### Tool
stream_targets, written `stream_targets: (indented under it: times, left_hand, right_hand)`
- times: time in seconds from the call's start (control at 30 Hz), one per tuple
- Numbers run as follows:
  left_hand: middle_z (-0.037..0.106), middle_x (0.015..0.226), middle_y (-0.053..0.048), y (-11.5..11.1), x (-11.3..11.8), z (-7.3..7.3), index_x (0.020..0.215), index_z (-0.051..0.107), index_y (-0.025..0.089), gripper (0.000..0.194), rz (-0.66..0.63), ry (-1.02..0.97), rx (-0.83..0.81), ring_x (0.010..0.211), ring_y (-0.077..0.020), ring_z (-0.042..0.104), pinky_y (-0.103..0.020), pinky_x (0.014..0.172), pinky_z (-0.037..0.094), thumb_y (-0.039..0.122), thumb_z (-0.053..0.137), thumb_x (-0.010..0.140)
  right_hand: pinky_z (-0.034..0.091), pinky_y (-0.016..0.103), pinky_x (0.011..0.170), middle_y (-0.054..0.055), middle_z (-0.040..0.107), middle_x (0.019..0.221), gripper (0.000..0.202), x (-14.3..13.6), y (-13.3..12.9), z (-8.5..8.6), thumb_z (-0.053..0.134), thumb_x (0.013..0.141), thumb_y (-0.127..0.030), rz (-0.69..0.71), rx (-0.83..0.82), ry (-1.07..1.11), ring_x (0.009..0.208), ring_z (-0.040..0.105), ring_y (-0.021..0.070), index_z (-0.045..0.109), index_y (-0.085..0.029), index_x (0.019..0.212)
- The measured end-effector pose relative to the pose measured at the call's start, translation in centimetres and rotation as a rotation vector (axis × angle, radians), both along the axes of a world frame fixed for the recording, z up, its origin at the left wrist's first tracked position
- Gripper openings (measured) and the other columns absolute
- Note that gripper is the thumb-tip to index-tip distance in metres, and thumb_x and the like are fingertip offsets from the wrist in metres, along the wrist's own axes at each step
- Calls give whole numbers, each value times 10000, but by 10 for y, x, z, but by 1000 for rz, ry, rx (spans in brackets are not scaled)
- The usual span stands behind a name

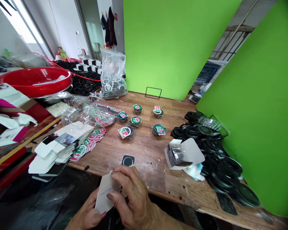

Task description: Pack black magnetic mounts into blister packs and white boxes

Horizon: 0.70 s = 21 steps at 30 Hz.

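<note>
Near the table's front edge I hold a small white cardboard box (104, 195) with a red mark in its lower corner. My left hand (87, 212) grips its lower left side, thumb on the face. My right hand (132, 195) is closed over its upper right side, fingers at the top edge and thumb on the face. What lies inside the box is hidden. Just beyond my right hand a black square piece with a ring (128, 160) lies on the wooden table (148, 150). To the left are flat white cartons (62, 143) and loose red and green cards (90, 143).
Several round pieces (135, 120) with cards on top stand mid-table. An open white box (179, 156) holds clear packs, beside black round parts (213, 159). Plastic bags (113, 73) and a red basin (38, 81) are at the left. Green panels (170, 41) border the back and right.
</note>
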<state>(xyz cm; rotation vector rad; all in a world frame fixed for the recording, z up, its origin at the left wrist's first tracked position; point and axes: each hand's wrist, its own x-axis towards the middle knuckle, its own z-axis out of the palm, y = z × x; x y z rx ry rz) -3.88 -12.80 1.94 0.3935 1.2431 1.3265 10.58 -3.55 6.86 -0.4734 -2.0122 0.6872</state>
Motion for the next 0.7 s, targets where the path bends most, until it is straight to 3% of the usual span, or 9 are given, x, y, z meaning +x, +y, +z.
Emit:
stream_targets:
  times: [0.2,0.3,0.43,0.57,0.63,0.7]
  left_hand:
    - [738,821,-85,18,-4,13,915,735,176,337,13,-119,-93,817,-291,668,-377,758,530,353,743,628]
    - [740,801,-68,20,-1,15,905,738,188,275,11,-172,-89,786,-259,679,-338,741,538,306,739,656]
    - [741,834,-68,17,5,13,946,731,202,316,-5,-225,-79,864,-281,673,-380,800,534,301,746,647]
    - [742,876,-48,11,1,4,852,751,228,379,177,-214,-140,925,-303,657,-379,815,540,375,809,507]
    - [741,883,-57,7,-6,-3,830,754,216,448,180,-229,-159,926,-329,652,-394,806,544,406,828,431]
    - [739,872,-87,4,-14,-10,862,746,177,541,87,-237,-117,926,-359,643,-420,802,541,400,842,379]
  right_hand:
    - [428,443,833,177,533,1202,394,13,20,-12,559,861,-232,-387,215,-295,1051,493,277,476,-127,1232]
    - [413,434,842,158,551,1203,385,16,27,-11,617,830,-248,-367,220,-386,1067,477,276,516,-135,1184]
    - [396,403,866,112,594,1128,240,14,23,-13,607,837,-249,-332,169,-375,1052,483,240,565,-155,1055]
    - [369,349,745,78,637,944,86,11,14,-18,523,894,-223,-436,306,-298,856,520,200,584,-165,913]
    - [337,297,633,41,617,778,137,12,11,-16,492,911,-211,-372,292,-273,699,490,156,566,-171,803]
    - [307,279,580,11,573,665,226,15,11,-9,456,931,-245,-224,192,-254,619,457,134,528,-177,727]
